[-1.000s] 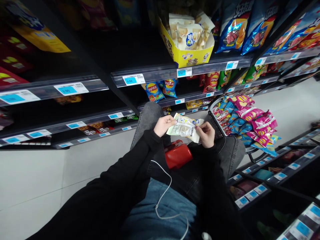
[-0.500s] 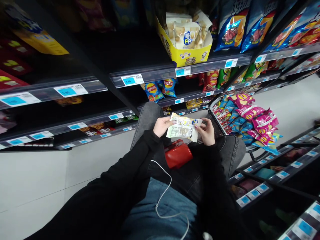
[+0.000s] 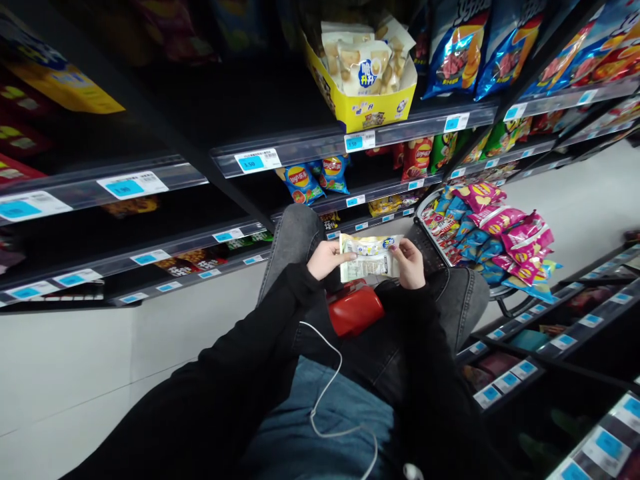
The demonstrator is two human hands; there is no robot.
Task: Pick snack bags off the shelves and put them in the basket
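At the far left, a yellow plastic bag with blue print point(image 3: 65, 87) lies on a dark metal shelf point(image 3: 187, 172), its edge lined with white-and-blue price labels point(image 3: 133, 185). Further right, on a lower level, stand small blue crisp bags with round logos point(image 3: 303, 183). Below them the left hand point(image 3: 323, 260) pinches the left end of a pale, flat plastic packet point(image 3: 369, 265), thumb on its printed face. A glossy red pouch point(image 3: 356, 311) lies at the lap, just below the packet, which is held up between both hands over the legs. A bright yellow cardboard box point(image 3: 380, 110), filled with whitish snack packs point(image 3: 367, 67), sits on the shelf above. The right hand point(image 3: 411, 263) grips the packet's right end, fingers closed on it. Rightmost, shiny pink crisp bags point(image 3: 527, 237) lie heaped with blue ones.
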